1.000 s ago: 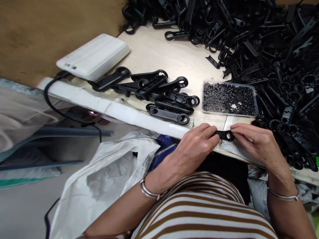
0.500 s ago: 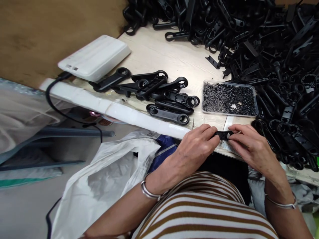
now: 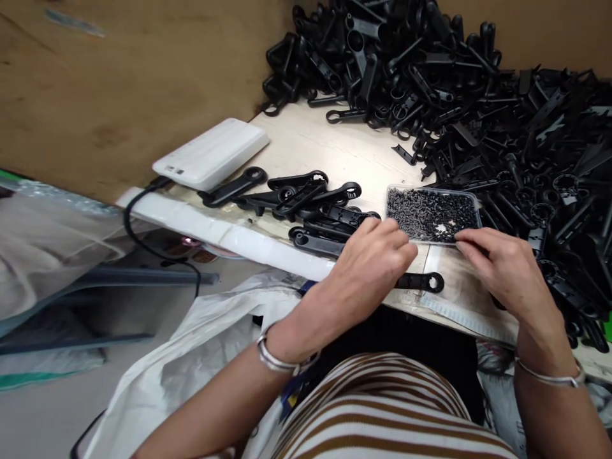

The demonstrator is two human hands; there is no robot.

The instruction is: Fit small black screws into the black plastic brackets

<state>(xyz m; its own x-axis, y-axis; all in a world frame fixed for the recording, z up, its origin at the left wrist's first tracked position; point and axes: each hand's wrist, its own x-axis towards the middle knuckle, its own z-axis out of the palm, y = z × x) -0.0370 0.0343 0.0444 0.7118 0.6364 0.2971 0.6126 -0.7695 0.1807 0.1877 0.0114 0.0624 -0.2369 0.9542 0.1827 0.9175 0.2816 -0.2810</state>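
My left hand (image 3: 370,264) is closed on a black plastic arm-shaped part (image 3: 421,282), whose notched ring end sticks out to the right over the table's front edge. Most of the rest of that part is hidden under my fingers. My right hand (image 3: 507,268) is at the front right corner of a clear shallow box (image 3: 433,242), thumb and forefinger pinched together at its rim. Whatever lies between those fingertips is too small to make out. Many tiny dark pieces (image 3: 411,210), some like screws, fill the box.
Several black arm parts (image 3: 306,197) lie in a group left of the box. A white rectangular device (image 3: 213,153) with a black cable stands farther left. A large heap of black plastic parts (image 3: 478,102) covers the back and right. White padding (image 3: 229,233) lines the table edge.
My right hand has left the held part and moved up to the box corner. My left hand still holds the part, now with its ring end uncovered. The camera view has shifted.
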